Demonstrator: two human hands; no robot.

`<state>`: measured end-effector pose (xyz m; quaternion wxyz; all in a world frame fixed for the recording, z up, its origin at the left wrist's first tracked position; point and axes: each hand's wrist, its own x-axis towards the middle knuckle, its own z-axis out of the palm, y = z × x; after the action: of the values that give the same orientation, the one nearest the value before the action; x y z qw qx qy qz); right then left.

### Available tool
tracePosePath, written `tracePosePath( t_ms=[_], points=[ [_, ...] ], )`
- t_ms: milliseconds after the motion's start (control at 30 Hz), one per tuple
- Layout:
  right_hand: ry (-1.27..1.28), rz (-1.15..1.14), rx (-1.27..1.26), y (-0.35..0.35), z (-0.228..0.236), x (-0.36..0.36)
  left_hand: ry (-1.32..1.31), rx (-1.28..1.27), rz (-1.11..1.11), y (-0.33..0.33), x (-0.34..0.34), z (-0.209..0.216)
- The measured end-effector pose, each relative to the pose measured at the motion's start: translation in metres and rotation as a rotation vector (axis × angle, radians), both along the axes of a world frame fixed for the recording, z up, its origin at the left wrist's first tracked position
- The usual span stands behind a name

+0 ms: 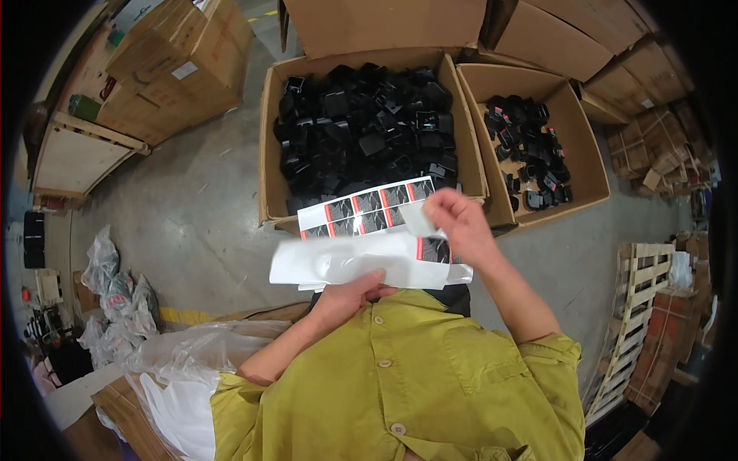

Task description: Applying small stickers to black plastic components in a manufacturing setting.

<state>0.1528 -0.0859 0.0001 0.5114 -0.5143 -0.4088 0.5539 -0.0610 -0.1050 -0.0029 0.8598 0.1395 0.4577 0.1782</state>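
In front of my body, my left hand (347, 302) grips sticker sheets (338, 260) from below, its thumb on top. The nearer part of the sheets is bare white, curved and glossy. Behind it shows a printed sheet with rows of black-and-red stickers (369, 209). My right hand (465, 228) pinches a pale sticker (417, 219) between thumb and fingertips, blank side showing, over the sheet's right part. Whether that sticker is fully off its backing I cannot tell. Just beyond the sheets stands a large open cardboard box (270, 146) heaped with black plastic parts (369, 115).
Right of it, a second open box (590, 150) holds fewer black parts (530, 146), some with red-marked labels. A big carton (207, 69) stands far left. Clear plastic bags (115, 284) lie at left, plastic-wrapped material (184, 353) nearer me. A wooden pallet (632, 315) leans at right.
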Motion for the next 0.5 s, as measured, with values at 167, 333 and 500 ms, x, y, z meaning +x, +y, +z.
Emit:
tracePosePath(
  t_ms=[167,333,500],
  points=[
    [-0.157,0.006,-0.092,0.028,-0.022,0.011,-0.243,-0.315,-0.036,-0.010,-0.009,-0.018],
    [-0.383,0.152,0.010,0.056,-0.040,0.003,-0.030,0.518,-0.745,-0.013,-0.034,-0.005],
    [-0.409,0.271,-0.040,0.085,-0.060,-0.005,0.410,0.854,-1.105,0.025,-0.021,0.076]
  ],
)
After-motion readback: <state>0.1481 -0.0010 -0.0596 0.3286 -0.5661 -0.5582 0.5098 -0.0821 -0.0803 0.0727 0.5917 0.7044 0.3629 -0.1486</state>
